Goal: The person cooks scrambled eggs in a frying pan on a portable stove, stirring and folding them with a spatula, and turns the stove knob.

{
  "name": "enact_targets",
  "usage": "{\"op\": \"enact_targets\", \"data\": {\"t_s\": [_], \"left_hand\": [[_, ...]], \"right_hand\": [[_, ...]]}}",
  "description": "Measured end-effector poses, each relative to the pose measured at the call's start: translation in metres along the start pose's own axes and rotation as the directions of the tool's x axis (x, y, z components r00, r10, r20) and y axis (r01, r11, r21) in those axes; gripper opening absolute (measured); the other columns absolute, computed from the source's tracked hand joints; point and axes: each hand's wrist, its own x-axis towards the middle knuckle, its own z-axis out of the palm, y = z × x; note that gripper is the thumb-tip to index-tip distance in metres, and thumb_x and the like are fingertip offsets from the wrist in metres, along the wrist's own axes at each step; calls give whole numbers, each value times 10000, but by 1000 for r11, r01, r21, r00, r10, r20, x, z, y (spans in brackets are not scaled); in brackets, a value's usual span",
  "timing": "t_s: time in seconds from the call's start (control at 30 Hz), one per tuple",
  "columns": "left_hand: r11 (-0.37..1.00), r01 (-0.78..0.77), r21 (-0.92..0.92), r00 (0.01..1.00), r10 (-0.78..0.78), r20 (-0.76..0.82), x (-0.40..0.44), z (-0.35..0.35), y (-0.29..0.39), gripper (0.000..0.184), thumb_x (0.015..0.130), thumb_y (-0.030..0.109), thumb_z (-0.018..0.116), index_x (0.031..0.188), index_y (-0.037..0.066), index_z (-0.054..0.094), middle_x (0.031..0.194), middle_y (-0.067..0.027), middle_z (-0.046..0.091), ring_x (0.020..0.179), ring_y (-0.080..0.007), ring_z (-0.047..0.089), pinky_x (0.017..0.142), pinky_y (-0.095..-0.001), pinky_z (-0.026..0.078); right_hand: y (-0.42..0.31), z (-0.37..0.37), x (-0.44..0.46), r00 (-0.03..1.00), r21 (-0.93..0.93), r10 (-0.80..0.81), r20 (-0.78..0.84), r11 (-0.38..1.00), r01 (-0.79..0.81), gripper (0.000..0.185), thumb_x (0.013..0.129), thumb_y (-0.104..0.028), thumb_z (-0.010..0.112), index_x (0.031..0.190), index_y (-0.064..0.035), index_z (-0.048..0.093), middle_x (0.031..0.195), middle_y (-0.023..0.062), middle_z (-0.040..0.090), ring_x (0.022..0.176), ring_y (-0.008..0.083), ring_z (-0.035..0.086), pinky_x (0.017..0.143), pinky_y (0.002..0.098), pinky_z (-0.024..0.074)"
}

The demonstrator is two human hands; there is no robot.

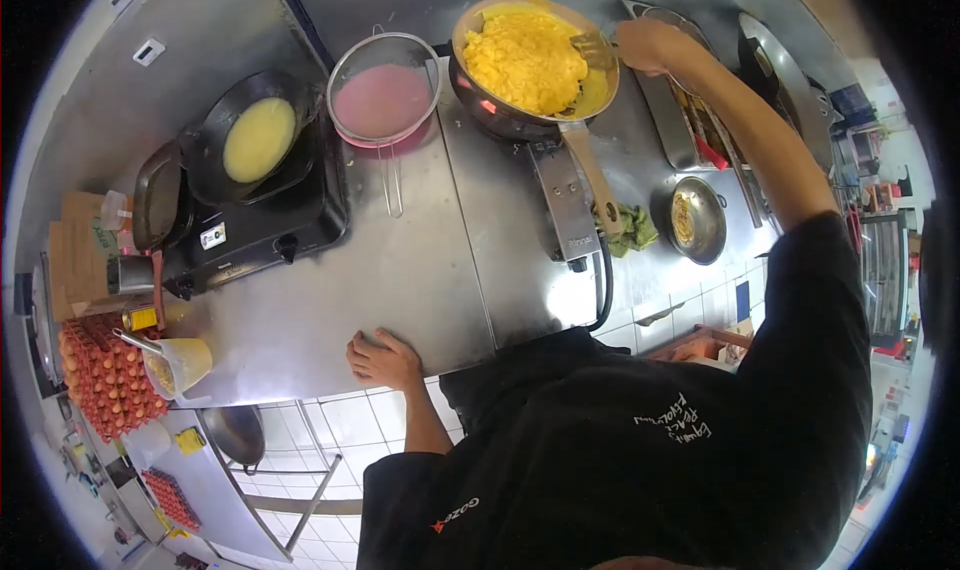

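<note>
At the upper right, my right hand is closed round the handle of a spatula, whose slotted blade rests in the scrambled eggs. The eggs lie in a deep pan on a burner, and the pan's handle points toward me. My left hand lies on the front edge of the steel counter, fingers apart and holding nothing. Left of the pan, a sieve sits over a pink bowl.
At left, a black stove bears a wok with pale yellow liquid. Egg trays and a plastic jug stand at the counter's left end. A small metal bowl and a tray with utensils are at right.
</note>
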Motion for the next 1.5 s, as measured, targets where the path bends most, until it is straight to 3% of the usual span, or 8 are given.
{"op": "enact_targets", "data": {"t_s": [0.1, 0.17, 0.27, 0.43, 0.5, 0.6, 0.7, 1.5], "left_hand": [[1000, 1, -27, 1000, -1, -14, 1, -1, 0, 530, 1087, 488, 521, 1402, 70, 597, 1462, -156, 570, 1416, -350, 487, 1174, -571, 314], [1000, -14, -19, 1000, 14, -8, 0, -2, 1, 515, 1085, 466, 541, 1397, 60, 594, 1459, -163, 570, 1407, -362, 495, 1171, -576, 322], [999, -17, -33, 1000, 17, -5, -1, -2, 0, 499, 1082, 440, 561, 1395, 52, 590, 1457, -171, 569, 1398, -377, 500, 1169, -584, 326], [1000, -13, -26, 1000, 13, -4, 0, -4, 1, 490, 1078, 421, 574, 1396, 48, 588, 1456, -173, 569, 1397, -385, 499, 1170, -583, 328], [1000, -5, -20, 1000, 5, 7, 1, -5, 3, 492, 1078, 422, 573, 1398, 49, 589, 1456, -173, 569, 1398, -384, 499, 1172, -580, 328], [999, 9, -40, 999, -7, 40, -2, -10, 4, 494, 1078, 419, 571, 1407, 51, 591, 1463, -174, 568, 1402, -377, 499, 1173, -572, 329], [1000, -14, 3, 1000, 14, -5, 3, -1, 3, 496, 1079, 421, 567, 1414, 57, 595, 1465, -173, 572, 1405, -368, 500, 1173, -567, 329], [1000, 3, -31, 1000, -3, -9, -3, -3, -1, 528, 1091, 505, 535, 1415, 96, 619, 1476, -140, 589, 1409, -350, 506, 1187, -566, 333]], "right_hand": [[14, 26, 52, 944, 226, -98, 314, 974, 26, 257, 1030, -235, 654, 907, -22, 726, 691, 126, 687, 531, 249, 670, 441, 391, 499], [22, 49, 64, 924, 860, -29, 381, 378, -343, 397, 1093, -349, 631, 805, -75, 625, 587, 7, 511, 415, 117, 437, 366, 305, 324], [24, 71, 54, 967, 929, -186, 176, 356, -100, 460, 1121, -421, 610, 779, -117, 567, 571, -47, 436, 406, 66, 359, 368, 295, 281], [38, 79, 2, 966, 839, -257, -40, 516, 172, 414, 1129, -418, 593, 1098, -52, 784, 623, 51, 594, 532, 164, 581, 487, 375, 439], [35, 84, -30, 879, 589, -242, -410, 666, 458, 370, 1108, -396, 618, 1295, -130, 796, 776, 160, 728, 732, 293, 750, 671, 481, 562], [10, 69, -90, 908, 428, -247, -339, 819, 383, 338, 1081, -352, 635, 1347, -209, 786, 992, 221, 782, 950, 383, 784, 817, 564, 597], [-54, 77, -116, 940, 263, -136, -312, 939, 223, 389, 1076, -269, 627, 1450, -233, 727, 925, 229, 762, 847, 441, 746, 804, 550, 599], [-64, 40, -101, 974, 287, -87, -210, 947, 147, 304, 1068, -243, 607, 1287, -164, 803, 1061, 240, 789, 978, 467, 762, 893, 575, 612]]}}
